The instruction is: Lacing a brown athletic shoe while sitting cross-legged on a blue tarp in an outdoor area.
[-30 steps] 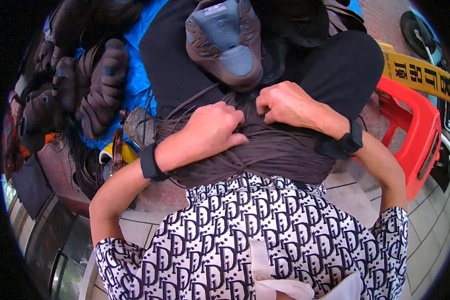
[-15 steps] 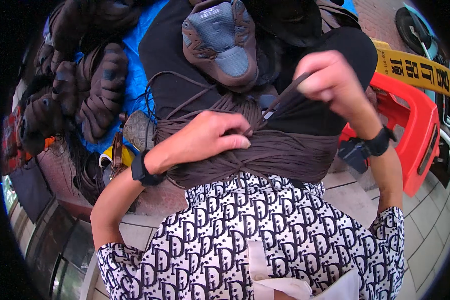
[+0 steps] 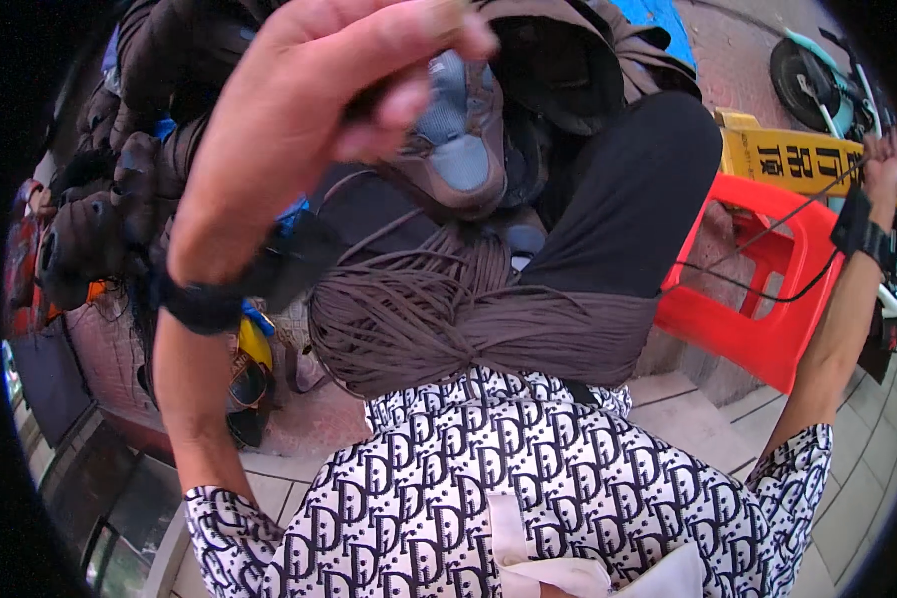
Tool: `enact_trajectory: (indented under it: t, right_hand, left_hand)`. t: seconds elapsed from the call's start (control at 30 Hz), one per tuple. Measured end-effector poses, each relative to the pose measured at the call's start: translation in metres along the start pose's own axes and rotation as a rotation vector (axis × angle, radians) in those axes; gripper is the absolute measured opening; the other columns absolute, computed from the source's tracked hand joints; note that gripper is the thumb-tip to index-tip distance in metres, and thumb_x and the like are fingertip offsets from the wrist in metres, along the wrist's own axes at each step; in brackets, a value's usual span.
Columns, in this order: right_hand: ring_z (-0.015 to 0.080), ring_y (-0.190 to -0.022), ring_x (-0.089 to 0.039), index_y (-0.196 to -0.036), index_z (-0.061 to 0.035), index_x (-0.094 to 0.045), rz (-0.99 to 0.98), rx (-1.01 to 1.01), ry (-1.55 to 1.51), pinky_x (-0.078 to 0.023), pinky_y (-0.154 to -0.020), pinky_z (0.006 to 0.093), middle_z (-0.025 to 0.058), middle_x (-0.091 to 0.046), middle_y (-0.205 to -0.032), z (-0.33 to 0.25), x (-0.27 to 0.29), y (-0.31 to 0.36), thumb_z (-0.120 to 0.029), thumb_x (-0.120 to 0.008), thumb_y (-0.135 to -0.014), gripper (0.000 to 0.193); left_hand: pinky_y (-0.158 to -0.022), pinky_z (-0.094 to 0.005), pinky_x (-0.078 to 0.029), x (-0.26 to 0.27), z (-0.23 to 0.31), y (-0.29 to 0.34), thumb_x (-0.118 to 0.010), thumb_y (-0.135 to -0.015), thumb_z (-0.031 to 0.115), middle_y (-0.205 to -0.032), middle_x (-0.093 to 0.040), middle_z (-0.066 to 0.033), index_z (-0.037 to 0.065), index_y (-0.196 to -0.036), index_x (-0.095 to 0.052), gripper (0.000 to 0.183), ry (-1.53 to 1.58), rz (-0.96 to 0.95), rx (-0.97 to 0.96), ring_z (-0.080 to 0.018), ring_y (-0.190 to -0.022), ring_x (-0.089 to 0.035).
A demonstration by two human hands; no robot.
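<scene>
A thick bundle of dark brown shoelaces (image 3: 399, 319) lies across my lap, tied in at its middle. My left hand (image 3: 339, 80) is raised high over the left side, close to the camera and slightly blurred, its fingers curled and thumb pressed in; whatever it may pinch is hidden. Far out to the right, my right hand (image 3: 882, 174) is closed on a shoelace, which stretches taut back toward the bundle above the red stool. A brown and blue-grey shoe (image 3: 458, 164) rests beyond the bundle, partly covered by my left hand.
A red plastic stool (image 3: 738, 339) stands to my right, with a yellow sign board (image 3: 787, 159) and a bicycle wheel (image 3: 802, 80) behind it. Many dark shoe parts (image 3: 80, 229) are heaped at left. My black-trousered knee (image 3: 633, 179) rises right of the shoe.
Both hands have left the bundle. My left hand has risen up and left toward the camera; my right has swung far right, drawing a shoelace out. The left part of the bundle lies uncovered.
</scene>
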State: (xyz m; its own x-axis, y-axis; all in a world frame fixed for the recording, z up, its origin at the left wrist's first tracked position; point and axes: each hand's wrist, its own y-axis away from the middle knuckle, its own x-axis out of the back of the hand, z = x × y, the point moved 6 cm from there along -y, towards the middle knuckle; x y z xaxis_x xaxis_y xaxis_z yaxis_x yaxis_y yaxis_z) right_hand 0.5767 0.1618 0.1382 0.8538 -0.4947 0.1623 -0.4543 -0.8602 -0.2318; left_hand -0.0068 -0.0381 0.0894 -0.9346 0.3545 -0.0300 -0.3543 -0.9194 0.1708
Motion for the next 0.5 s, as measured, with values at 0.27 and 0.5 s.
enact_trajectory:
  t: [0.27, 0.5]
  right_hand:
    - [0.0169, -0.055, -0.050, -0.072, -0.0072, -0.065, -0.004, -0.094, 1.135, -0.037, -0.051, 0.0295, 0.0056, -0.056, -0.064, 0.085, 0.039, 0.020, -0.032, -0.056, -0.078, 0.027]
    - [0.0246, -0.096, -0.054, -0.103, -0.0081, -0.058, -1.022, 0.767, 0.536, -0.043, -0.081, 0.0293, 0.0129, -0.056, -0.103, -0.036, -0.242, 0.267, -0.017, -0.066, -0.059, 0.046]
  left_hand:
    - [-0.040, -0.0161, -0.026, 0.108, -0.030, 0.024, -0.048, -0.086, 0.023, -0.055, -0.042, 0.0059, 0.007, -0.088, -0.058, 0.019, -0.741, 0.324, 0.222, -0.0011, -0.046, -0.035]
    - [-0.045, -0.0204, -0.035, 0.003, -0.068, -0.006, -0.048, -0.085, 0.020, -0.057, -0.046, 0.0031, 0.005, -0.084, -0.059, 0.019, -0.443, -0.015, 0.060, -0.0050, -0.052, -0.044]
